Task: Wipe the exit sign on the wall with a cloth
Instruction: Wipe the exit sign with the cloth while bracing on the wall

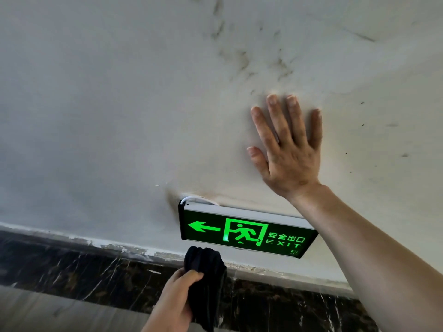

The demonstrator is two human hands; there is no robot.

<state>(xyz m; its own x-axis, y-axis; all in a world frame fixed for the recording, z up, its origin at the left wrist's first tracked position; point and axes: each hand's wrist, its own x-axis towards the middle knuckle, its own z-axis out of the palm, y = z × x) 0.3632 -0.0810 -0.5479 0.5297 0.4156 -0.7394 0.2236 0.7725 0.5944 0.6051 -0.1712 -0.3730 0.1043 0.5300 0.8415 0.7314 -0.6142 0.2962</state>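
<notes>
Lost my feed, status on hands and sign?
Left hand gripping dark cloth, just below exit sign, not touching. Right hand flat on wall above sign. Nothing blocking.

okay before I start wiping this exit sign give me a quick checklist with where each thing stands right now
1. Cloth gripped in left hand: ok.
2. Cloth touching exit sign: not ok, it is just below the sign's bottom edge.
3. Right hand braced flat on wall: ok.
4. Sign face unobstructed: not ok, the right forearm covers its right end.
5. Sign firmly mounted: cannot tell.
6. Cloth damp or clean: cannot tell.
</notes>
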